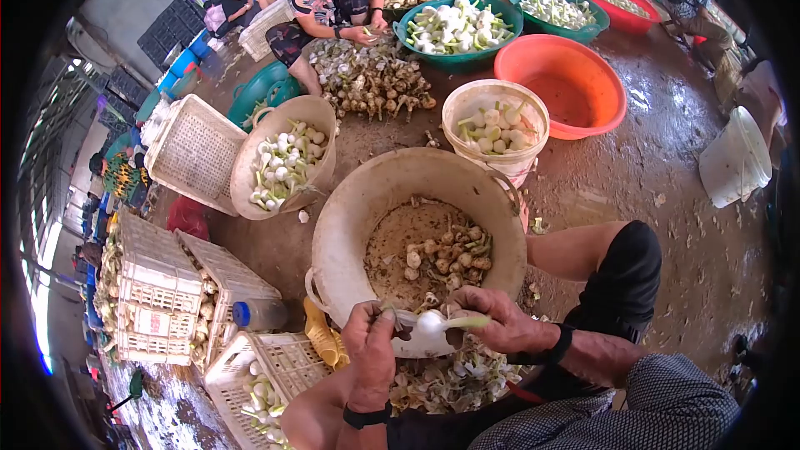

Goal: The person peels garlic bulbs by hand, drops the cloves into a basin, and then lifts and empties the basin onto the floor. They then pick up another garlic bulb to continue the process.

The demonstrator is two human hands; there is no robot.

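Note:
Between my two hands, over the near rim of a big beige tub [342,200], is a white peeled garlic bulb [431,322] with a green stem pointing right. My left hand [372,342] pinches a pale strip of skin at the bulb's left side. My right hand [493,322] has its fingers closed round the bulb's stem side. Unpeeled brownish bulbs [454,257] lie in the tub's bottom, among dirt. Below my hands a heap of peeled-off skins [454,379] lies between my legs.
Beyond the tub stand a white bucket [497,121] with peeled bulbs, an orange basin [567,83] and a beige basket [287,158] of peeled bulbs. Plastic crates [158,292] and a blue-capped bottle [260,315] are at left. A co-worker [333,0] sits by a garlic pile [367,75].

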